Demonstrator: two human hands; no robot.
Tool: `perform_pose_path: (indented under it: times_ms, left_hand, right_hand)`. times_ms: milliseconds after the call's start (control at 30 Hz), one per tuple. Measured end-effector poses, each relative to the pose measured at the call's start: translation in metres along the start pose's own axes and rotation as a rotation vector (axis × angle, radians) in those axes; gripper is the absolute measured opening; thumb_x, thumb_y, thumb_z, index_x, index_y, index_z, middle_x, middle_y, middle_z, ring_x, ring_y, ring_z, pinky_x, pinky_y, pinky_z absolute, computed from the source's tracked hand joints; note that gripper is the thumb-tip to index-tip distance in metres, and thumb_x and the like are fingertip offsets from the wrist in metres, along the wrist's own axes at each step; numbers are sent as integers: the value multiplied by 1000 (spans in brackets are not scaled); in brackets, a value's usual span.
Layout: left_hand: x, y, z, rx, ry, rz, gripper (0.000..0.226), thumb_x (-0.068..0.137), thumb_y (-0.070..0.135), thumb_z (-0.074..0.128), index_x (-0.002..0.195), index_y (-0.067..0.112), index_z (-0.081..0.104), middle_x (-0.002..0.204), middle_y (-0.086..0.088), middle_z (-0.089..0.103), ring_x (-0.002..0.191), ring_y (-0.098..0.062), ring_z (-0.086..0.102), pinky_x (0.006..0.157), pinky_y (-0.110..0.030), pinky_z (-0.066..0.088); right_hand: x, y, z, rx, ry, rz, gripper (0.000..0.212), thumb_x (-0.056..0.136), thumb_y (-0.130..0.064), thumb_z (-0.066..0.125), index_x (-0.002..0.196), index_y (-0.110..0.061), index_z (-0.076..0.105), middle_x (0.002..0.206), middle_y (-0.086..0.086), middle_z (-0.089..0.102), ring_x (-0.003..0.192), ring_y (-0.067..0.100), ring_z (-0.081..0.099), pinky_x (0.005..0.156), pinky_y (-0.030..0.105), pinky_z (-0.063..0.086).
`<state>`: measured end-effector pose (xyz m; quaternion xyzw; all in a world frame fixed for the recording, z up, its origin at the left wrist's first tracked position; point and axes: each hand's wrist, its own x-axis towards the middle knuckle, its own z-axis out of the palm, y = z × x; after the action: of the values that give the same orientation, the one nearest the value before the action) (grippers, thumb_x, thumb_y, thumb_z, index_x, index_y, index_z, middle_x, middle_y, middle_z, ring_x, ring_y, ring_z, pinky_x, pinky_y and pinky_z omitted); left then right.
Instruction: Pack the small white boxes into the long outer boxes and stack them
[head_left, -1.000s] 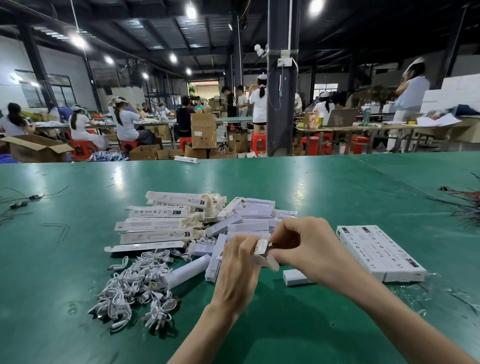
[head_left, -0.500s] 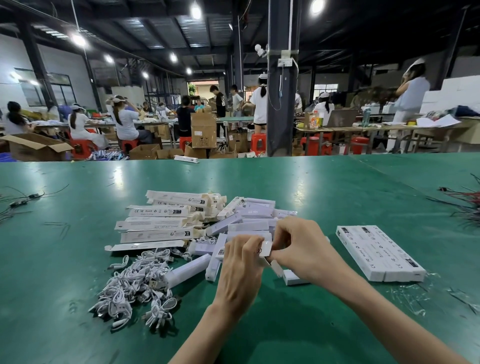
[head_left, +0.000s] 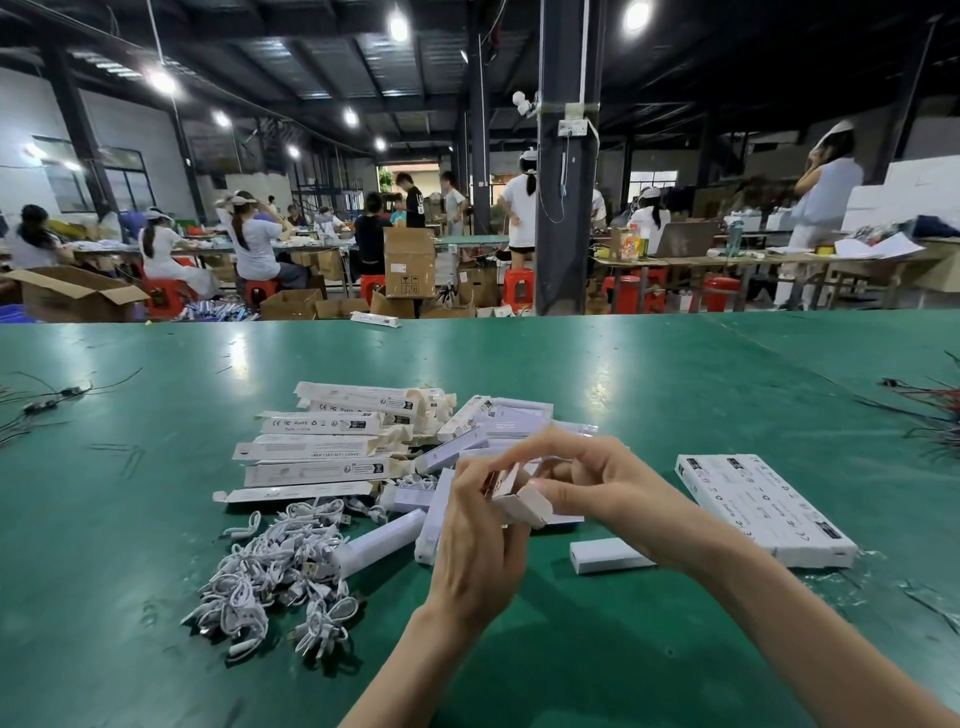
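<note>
At the centre of the frame both hands hold one outer box (head_left: 521, 503) above the green table (head_left: 675, 395). The left hand (head_left: 478, 540) has its fingers curled round the body of the box. The right hand (head_left: 608, 483) pinches the near end between thumb and forefinger, apparently working the end flap, with its other fingers arched loosely above. The box's open end points toward the lower right of the frame; the rest of it is hidden behind the left hand. A small box (head_left: 608, 555) lies flat on the table just right of and below that end, beside the right wrist, its long axis running left to right with the near end tipped slightly downward. It sits well clear of the left hand, so the right hand is the nearer one to take it, and it would need turning roughly in line with the open end before it could slide in. Finished boxes form a flat stack (head_left: 763, 509) at the right, just beyond the small box. More flat outer boxes lie in a pile (head_left: 322, 441) at centre left, above a heap of white cables (head_left: 280, 577).
</note>
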<state>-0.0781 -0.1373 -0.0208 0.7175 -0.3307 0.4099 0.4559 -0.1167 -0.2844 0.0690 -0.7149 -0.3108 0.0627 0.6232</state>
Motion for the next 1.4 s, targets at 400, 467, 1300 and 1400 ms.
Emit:
perform_pose_path:
  times_ms: [400, 467, 1300, 1400]
  left_hand:
    - [7, 29, 4, -431, -29, -311, 14, 91, 30, 50, 103, 35, 44, 81, 1, 52, 66, -20, 49, 57, -31, 42]
    - [12, 29, 1, -496, -56, -386, 17, 95, 23, 50, 111, 23, 52, 97, -17, 55, 84, -25, 57, 69, -26, 50]
    - [32, 34, -12, -1015, 30, -687, 9, 82, 10, 59, 89, 7, 62, 80, -7, 61, 72, -15, 58, 64, -22, 49]
    - [34, 33, -13, -1049, -21, -766, 8, 82, 13, 66, 88, 10, 65, 80, -7, 60, 72, -16, 57, 66, -24, 50]
  right_hand:
    - [9, 9, 5, -290, 396, -271, 15, 77, -33, 72, 84, -20, 75, 90, 0, 59, 76, 18, 56, 66, 25, 47]
    - [10, 18, 3, -250, 383, -197, 11, 80, -30, 71, 88, -23, 72, 96, -2, 65, 86, 15, 61, 73, 24, 50]
    - [-3, 55, 17, -928, 659, -850, 15, 96, -11, 58, 110, -6, 61, 109, 5, 62, 95, 19, 60, 92, 22, 47]
    - [-4, 59, 17, -915, 687, -808, 17, 94, -10, 61, 111, -5, 63, 108, 6, 64, 94, 20, 61, 89, 23, 48]
